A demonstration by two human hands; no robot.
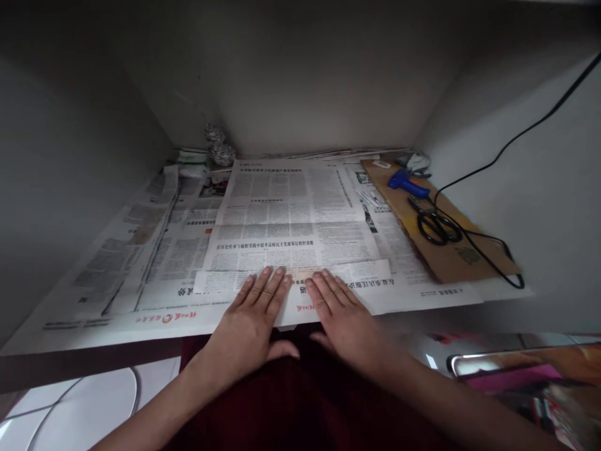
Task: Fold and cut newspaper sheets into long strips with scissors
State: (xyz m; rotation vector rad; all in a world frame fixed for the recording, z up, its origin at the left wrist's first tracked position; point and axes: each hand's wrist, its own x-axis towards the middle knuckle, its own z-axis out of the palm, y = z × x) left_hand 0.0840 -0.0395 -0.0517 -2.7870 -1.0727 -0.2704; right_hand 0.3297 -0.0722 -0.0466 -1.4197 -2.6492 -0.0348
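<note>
A newspaper sheet (286, 207) lies flat in front of me, with a crease across its middle. Along its near edge runs a narrow newspaper strip (375, 270), wider than the sheet. My left hand (253, 313) rests palm down with its fingers stretched over the strip's near side. Beside it, my right hand (345, 316) lies in the same way, fingers flat and thumb off the front edge. Neither hand grips anything. What lies under the palms is hidden.
Newspapers (188, 250) cover the shelf. At the right, a cardboard piece (451, 257) bears a blue glue gun (407, 183), black-handled scissors (439, 227) and a black cable (488, 266). Rolled-paper objects (220, 150) stand at the back left. Walls enclose three sides.
</note>
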